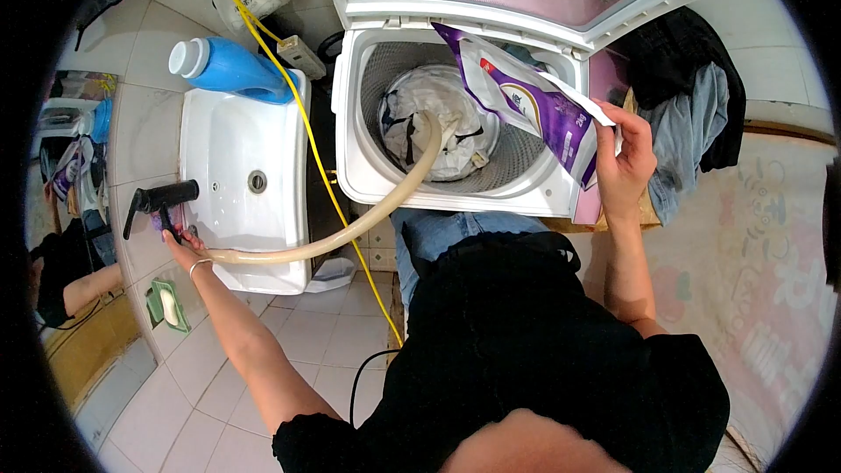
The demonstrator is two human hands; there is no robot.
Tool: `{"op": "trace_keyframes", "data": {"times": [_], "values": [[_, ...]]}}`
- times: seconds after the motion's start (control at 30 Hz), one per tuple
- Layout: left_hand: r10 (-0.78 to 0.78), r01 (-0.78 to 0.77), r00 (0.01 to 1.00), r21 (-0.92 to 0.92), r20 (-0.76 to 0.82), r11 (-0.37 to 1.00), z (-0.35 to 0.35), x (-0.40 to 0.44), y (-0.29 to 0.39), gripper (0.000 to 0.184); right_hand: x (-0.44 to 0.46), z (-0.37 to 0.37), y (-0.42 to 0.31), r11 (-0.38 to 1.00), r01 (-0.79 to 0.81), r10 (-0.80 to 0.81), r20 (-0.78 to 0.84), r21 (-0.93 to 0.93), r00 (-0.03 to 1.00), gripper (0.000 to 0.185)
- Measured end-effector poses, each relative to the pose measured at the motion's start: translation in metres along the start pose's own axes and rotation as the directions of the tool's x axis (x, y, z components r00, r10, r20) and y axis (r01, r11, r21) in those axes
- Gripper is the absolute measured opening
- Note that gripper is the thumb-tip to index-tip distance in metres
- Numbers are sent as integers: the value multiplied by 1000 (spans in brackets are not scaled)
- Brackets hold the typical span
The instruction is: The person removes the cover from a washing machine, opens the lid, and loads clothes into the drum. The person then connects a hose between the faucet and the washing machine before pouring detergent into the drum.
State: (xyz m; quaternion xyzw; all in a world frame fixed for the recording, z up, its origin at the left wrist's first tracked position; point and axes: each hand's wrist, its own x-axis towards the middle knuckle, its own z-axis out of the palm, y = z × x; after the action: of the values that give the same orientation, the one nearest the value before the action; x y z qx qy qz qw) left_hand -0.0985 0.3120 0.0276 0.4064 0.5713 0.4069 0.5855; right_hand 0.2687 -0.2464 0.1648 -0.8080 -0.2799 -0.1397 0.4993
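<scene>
My left hand (184, 251) is curled at the near end of a beige hose (350, 232), right against the black faucet (166, 200) of the sink; the exact grip is partly hidden. From there the hose arcs over the sink's edge into the tub of a top-loading washing machine (350, 162). Its other end rests among white and dark clothes (438, 118) in the drum. In my right hand (626, 158) is a purple and white detergent pouch (526, 101), pinched by its right edge and tilted over the open tub.
The washer's lid (526, 13) stands raised. A blue detergent bottle (236, 70) lies across the back of the white sink (197, 136). A yellow cable (317, 158) hangs past the sink. Dark and grey clothes (692, 140) are piled right of the washer. A soap dish (166, 305) sits below the faucet.
</scene>
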Motion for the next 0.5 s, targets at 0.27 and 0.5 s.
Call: {"op": "trace_keyframes", "data": {"times": [0.27, 0.5], "values": [[20, -21, 999, 3, 36, 1000, -1, -1, 0, 39, 0, 0, -1, 1000, -6, 6, 10, 2, 1000, 16], [19, -20, 999, 12, 34, 1000, 4, -9, 4, 38, 0, 1, 1, 1000, 1, -1, 9, 5, 1000, 16]]}}
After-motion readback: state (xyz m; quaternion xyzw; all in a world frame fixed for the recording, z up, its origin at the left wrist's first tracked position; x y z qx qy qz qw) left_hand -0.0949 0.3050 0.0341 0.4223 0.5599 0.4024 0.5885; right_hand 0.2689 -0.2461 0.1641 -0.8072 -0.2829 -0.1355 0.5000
